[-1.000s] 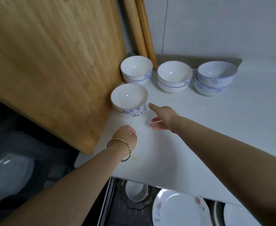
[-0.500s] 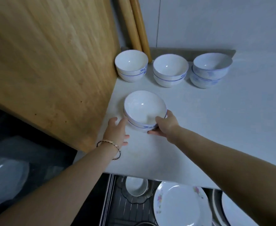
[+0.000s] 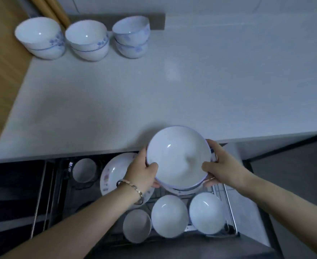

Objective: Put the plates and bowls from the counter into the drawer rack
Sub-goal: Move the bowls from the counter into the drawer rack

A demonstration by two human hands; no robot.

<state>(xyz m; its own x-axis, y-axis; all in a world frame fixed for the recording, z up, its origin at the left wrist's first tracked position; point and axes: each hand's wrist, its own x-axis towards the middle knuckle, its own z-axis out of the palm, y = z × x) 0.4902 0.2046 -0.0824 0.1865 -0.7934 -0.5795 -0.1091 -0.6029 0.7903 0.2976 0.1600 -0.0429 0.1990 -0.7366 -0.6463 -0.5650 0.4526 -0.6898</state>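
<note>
Left hand (image 3: 142,172) and right hand (image 3: 223,171) clasp the white bowl (image 3: 178,157) by its rim at lower centre. It should go down level into the drawer rack (image 3: 220,188), clear of the racked bowls (image 3: 169,215) below.

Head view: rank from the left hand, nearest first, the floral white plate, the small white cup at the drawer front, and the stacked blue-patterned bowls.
1. Floral white plate, just beside the left hand.
2. Small white cup, drawer front.
3. Stacked blue-patterned bowls, counter's back.
</note>
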